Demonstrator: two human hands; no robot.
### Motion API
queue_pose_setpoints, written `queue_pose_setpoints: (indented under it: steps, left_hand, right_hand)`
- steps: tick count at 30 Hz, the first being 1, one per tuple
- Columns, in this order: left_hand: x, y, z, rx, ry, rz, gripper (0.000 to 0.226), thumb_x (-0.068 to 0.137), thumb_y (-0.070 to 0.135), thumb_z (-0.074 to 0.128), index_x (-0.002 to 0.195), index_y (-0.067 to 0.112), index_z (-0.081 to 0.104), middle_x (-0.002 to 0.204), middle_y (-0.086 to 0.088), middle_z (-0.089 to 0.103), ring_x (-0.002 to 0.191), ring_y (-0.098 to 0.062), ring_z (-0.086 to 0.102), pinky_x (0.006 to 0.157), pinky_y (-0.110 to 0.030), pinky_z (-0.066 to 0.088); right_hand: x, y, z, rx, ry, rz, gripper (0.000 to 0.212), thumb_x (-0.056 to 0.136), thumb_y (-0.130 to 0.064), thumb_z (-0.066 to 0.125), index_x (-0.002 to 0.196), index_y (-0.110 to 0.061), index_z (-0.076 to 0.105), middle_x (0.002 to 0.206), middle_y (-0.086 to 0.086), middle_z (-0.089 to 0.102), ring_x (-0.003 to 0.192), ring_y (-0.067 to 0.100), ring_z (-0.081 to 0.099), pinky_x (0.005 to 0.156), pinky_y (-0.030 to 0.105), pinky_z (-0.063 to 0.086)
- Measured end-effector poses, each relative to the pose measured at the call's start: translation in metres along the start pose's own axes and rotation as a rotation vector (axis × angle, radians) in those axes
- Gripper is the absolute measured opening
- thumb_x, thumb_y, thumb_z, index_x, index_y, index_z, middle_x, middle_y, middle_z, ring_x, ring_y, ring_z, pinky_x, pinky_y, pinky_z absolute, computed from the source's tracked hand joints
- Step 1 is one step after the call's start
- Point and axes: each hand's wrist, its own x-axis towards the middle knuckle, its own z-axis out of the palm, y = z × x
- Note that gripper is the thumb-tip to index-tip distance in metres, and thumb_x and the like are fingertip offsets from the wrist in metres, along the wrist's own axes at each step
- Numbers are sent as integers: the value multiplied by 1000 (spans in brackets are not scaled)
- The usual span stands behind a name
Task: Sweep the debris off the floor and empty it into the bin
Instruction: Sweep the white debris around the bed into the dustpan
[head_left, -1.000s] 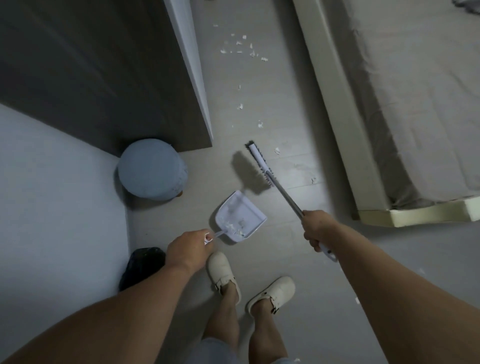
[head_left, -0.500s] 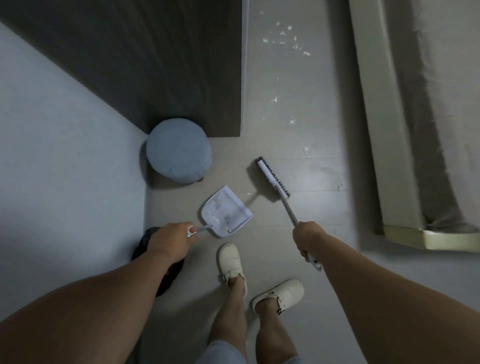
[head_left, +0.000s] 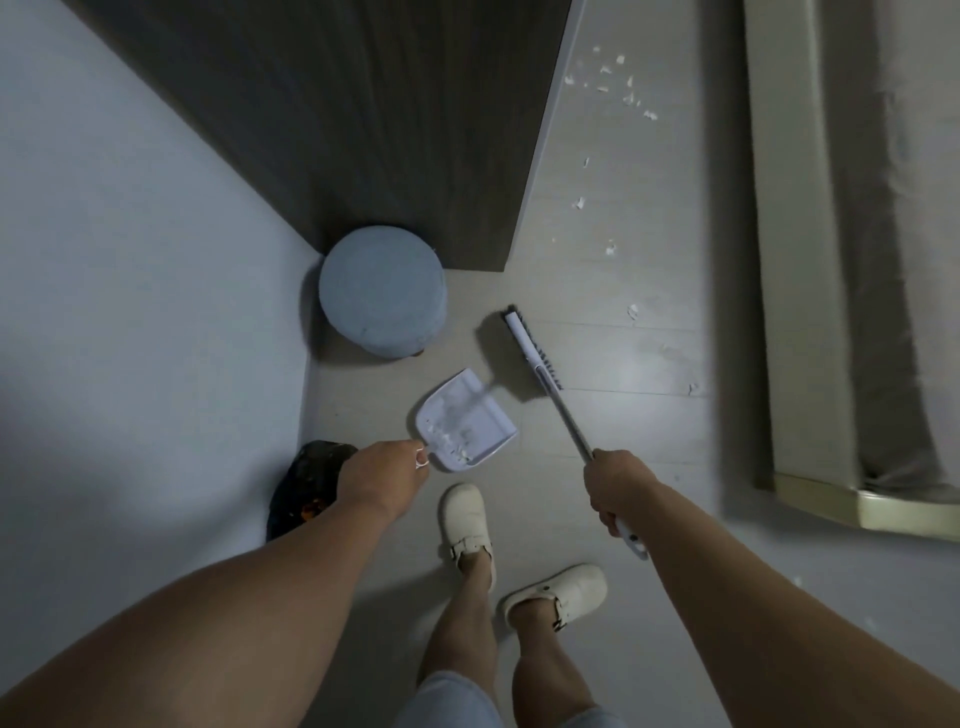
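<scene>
My left hand (head_left: 382, 480) grips the handle of a pale lilac dustpan (head_left: 465, 418), held above the floor with white scraps lying in it. My right hand (head_left: 618, 488) holds the metal handle of a brush (head_left: 532, 348), whose bristled head hangs just right of the pan. A bin lined with a black bag (head_left: 306, 488) stands against the wall, partly hidden behind my left hand. More white debris (head_left: 610, 88) is scattered on the floor far ahead, with single scraps (head_left: 610, 248) trailing back toward the brush.
A round blue-grey stool (head_left: 382, 291) stands in the corner beside a dark wooden cabinet (head_left: 363, 114). A white wall (head_left: 130, 312) fills the left. A bed (head_left: 852, 260) with a cream frame runs along the right. My feet in white clogs (head_left: 465, 525) stand below the pan.
The view has swung left, so the bin and wall take up more of the frame. The dustpan and brush have moved with my hands toward the bin side; both grips are unchanged.
</scene>
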Motion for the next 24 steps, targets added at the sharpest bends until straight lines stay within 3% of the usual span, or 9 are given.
queue_pose_setpoints:
  steps: [2,4,6,8,9,12,15,19,24]
  left_hand:
    - [1,-2,-1,0,10,5,27,100,38,44,98,21,65,100,-6,72,91,-32,66,67,-33,39]
    - [1,-5,-2,-8,6,17,26,101,40,45,96,22,64,98,-5,72,90,-32,66,67,-34,43]
    - [0,-8,-5,-22,5,27,24,101,41,47,98,23,63,97,-4,73,90,-31,66,68,-36,47]
    - [-3,-6,-9,-26,2,40,23,101,41,47,99,24,62,96,-2,73,89,-29,66,66,-35,46]
    - [-6,-3,-11,-11,3,46,23,101,41,47,99,24,62,96,-1,73,89,-28,66,64,-34,44]
    - [-8,11,-19,33,16,57,25,100,44,47,98,24,61,98,1,72,90,-27,67,63,-32,38]
    - [4,40,-37,23,21,81,27,99,45,46,95,23,61,100,0,73,92,-27,68,66,-32,42]
    - [32,95,-66,51,12,127,27,99,41,44,96,21,61,102,-3,73,91,-30,67,69,-32,46]
    - [68,168,-91,92,17,185,22,94,41,47,82,23,52,97,-4,73,89,-32,67,63,-32,42]
  right_hand:
    - [10,-7,-2,-160,-39,14,14,84,-26,74,73,-25,65,64,-14,51,79,8,54,72,18,46]
    - [6,-12,-1,38,-66,43,9,90,-23,67,81,-24,66,65,-12,50,63,7,51,59,16,42]
    - [9,-6,6,554,-86,62,13,99,-17,49,90,-13,58,63,0,48,49,12,41,46,22,35]
    - [-6,5,9,971,-157,272,21,100,-20,37,90,-8,51,60,7,47,43,15,32,44,20,26]
    - [-11,15,12,1061,-169,288,23,100,-24,37,92,-8,51,59,7,48,42,14,31,43,19,25]
    - [-24,40,16,1143,-129,275,26,100,-31,41,94,-9,53,59,7,52,38,13,31,43,17,27]
    - [-34,77,13,1319,-25,287,29,101,-34,40,99,-10,55,58,8,49,36,14,30,44,18,26]
    - [-32,125,-6,1547,132,271,25,101,-22,32,114,-30,52,61,6,42,39,12,28,42,20,25]
    - [-15,180,-45,1650,227,357,25,100,-29,33,91,-11,48,56,8,40,38,14,26,44,19,22]
